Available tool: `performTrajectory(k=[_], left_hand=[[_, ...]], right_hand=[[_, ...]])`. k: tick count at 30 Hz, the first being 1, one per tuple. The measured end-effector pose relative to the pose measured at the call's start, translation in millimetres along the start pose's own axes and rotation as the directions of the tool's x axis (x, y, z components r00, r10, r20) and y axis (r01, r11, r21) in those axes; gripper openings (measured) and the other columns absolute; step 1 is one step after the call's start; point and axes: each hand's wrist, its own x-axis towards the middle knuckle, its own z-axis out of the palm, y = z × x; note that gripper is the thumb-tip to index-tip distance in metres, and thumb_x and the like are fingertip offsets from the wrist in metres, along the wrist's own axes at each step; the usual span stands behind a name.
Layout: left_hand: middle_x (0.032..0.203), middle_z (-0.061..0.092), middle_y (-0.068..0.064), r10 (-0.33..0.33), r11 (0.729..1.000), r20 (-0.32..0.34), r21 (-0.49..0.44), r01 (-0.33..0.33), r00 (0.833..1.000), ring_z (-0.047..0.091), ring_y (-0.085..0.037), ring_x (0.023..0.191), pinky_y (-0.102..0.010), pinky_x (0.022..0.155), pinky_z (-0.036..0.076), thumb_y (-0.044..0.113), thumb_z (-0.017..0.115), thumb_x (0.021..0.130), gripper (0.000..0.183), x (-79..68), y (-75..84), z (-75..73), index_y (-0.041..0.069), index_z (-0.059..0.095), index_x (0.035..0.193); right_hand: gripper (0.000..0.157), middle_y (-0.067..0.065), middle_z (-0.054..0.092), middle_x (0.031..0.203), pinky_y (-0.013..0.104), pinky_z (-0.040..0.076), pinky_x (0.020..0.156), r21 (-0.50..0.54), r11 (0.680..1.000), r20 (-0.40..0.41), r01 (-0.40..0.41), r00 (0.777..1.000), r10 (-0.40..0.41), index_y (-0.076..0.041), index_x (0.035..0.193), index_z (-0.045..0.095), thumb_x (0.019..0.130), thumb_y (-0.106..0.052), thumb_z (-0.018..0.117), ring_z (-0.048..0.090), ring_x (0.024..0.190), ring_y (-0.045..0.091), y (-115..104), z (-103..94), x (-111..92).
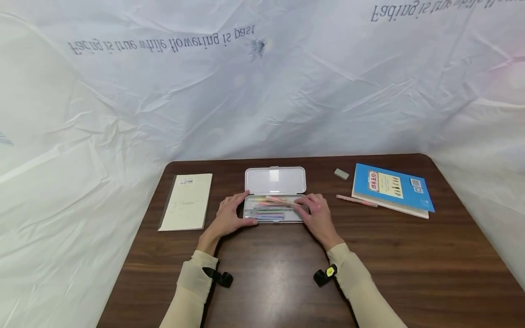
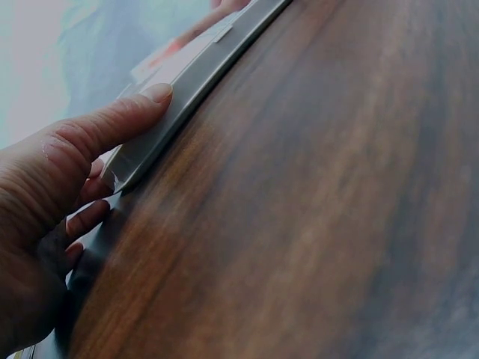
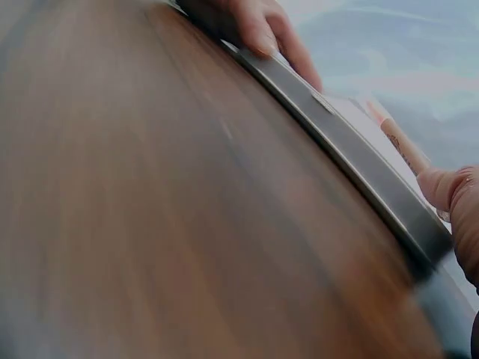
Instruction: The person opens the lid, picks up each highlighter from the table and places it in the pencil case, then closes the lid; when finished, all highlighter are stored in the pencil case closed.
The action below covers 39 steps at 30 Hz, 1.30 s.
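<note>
A pencil case (image 1: 293,217) lies on the table with its pale lid (image 1: 262,182) swung back. Several pens and pastel-coloured sticks (image 1: 268,215) are inside. My left hand (image 1: 229,215) holds the case by its left end, the thumb on the front edge and the fingers along the far side. Over the tray, my right hand (image 1: 319,216) pinches a pinkish pen (image 3: 404,143) between thumb and fingers at its right end. The pen slants above the other contents; whether its left end touches them, I cannot tell.
Left of the case lies a cream notebook (image 1: 188,209) with a dark spine. To the right are a grey eraser (image 1: 341,173), a pink pen (image 1: 356,200) and a blue book (image 1: 365,180) over white pages. A white printed sheet (image 1: 266,105) hangs behind the table.
</note>
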Motion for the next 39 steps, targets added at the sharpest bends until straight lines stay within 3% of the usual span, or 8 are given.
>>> performTrajectory(k=[9, 26, 39], left_hand=[[0.165, 0.044, -0.004, -0.005, 1.0, 0.005, 0.012, 0.005, 1.0, 0.036, -0.035, 0.145, -0.066, 0.117, 0.025, 0.059, 0.089, 0.078, 0.106, 0.0, -0.2, -1.4, 0.028, 0.038, 0.166], [0.163, 0.047, -0.006, 0.008, 1.0, 0.002, 0.011, -0.008, 1.0, 0.039, -0.036, 0.142, -0.065, 0.117, 0.025, 0.059, 0.088, 0.078, 0.105, 1.2, 1.6, -0.6, 0.026, 0.04, 0.165], [0.165, 0.044, -0.003, -0.006, 1.0, 0.009, 0.023, 0.006, 1.0, 0.038, -0.033, 0.144, -0.064, 0.118, 0.024, 0.059, 0.089, 0.078, 0.106, 1.1, -0.3, 0.2, 0.028, 0.038, 0.166]], right_hand=[[0.011, 0.01, 0.071, 0.092, 0.054, 0.042, 0.085, -0.02, 0.998, 0.031, 0.066, 0.997, -0.066, -0.007, 0.096, 0.082, 0.087, -0.012, 0.087, 0.059, 0.091, 0.034, -14.6, 26.3, 13.2], [0.01, 0.01, 0.072, 0.098, 0.057, 0.043, 0.086, -0.07, 0.996, 0.062, 0.064, 0.996, -0.06, -0.007, 0.1, 0.083, 0.091, -0.012, 0.084, 0.06, 0.096, 0.036, -14.5, 28.1, 13.4], [0.014, 0.012, 0.073, 0.101, 0.058, 0.044, 0.09, -0.023, 0.998, 0.055, 0.053, 0.997, -0.051, -0.004, 0.104, 0.082, 0.091, -0.008, 0.083, 0.06, 0.099, 0.037, -17.3, 26.0, 13.6]])
